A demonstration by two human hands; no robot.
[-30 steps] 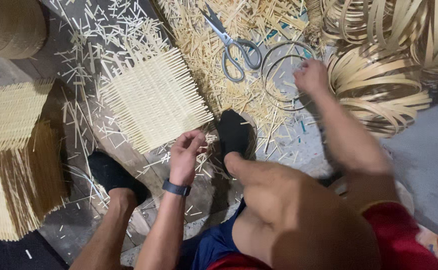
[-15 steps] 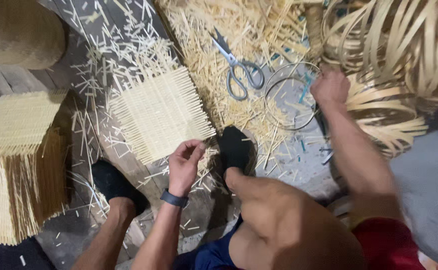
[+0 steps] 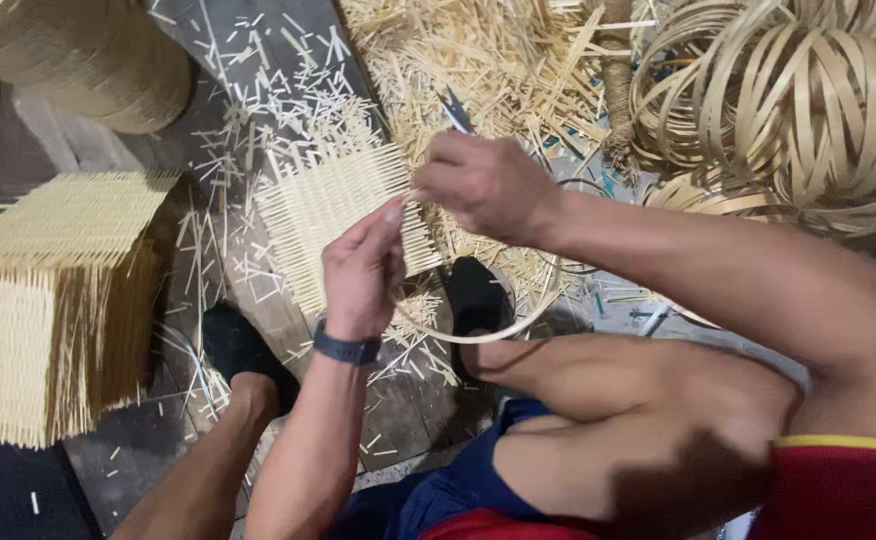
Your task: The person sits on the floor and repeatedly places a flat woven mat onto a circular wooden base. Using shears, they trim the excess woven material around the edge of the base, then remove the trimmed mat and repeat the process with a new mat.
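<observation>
Bamboo hoop: both hands pinching it, left hand and right hand, hovering over woven mat.

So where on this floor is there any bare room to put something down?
Little. The barest patch is the dark floor at lower left, between the stack of woven mats and the person's leg. The boards between the rolled matting and the straw heap carry scattered slivers. Around both hands and the coiled hoops it is crowded.
</observation>
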